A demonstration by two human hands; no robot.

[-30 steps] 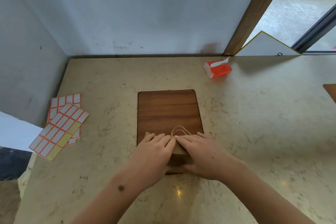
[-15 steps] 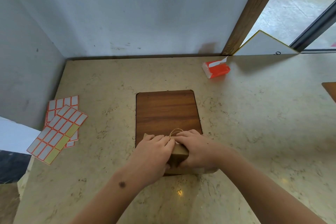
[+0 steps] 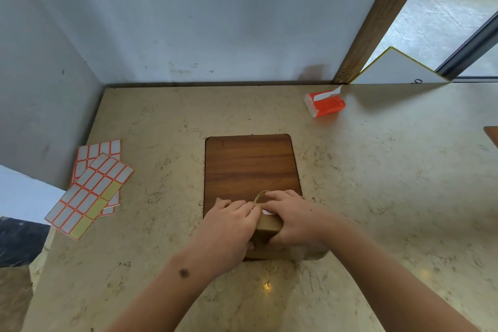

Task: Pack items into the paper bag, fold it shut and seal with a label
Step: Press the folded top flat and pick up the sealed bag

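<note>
Head view shows both hands, left hand (image 3: 229, 226) and right hand (image 3: 293, 219), each grip curled around the folded paper bag (image 3: 266, 234) on the wooden board (image 3: 250, 164) atop the desk (image 3: 377, 197).

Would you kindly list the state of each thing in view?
Paper bag: folded over, held on the wooden board.
Left hand: gripping the bag.
Right hand: gripping the bag.
Label sheets: overlapping, some labels gone.
Tissue pack: open, tissue protruding.
</note>
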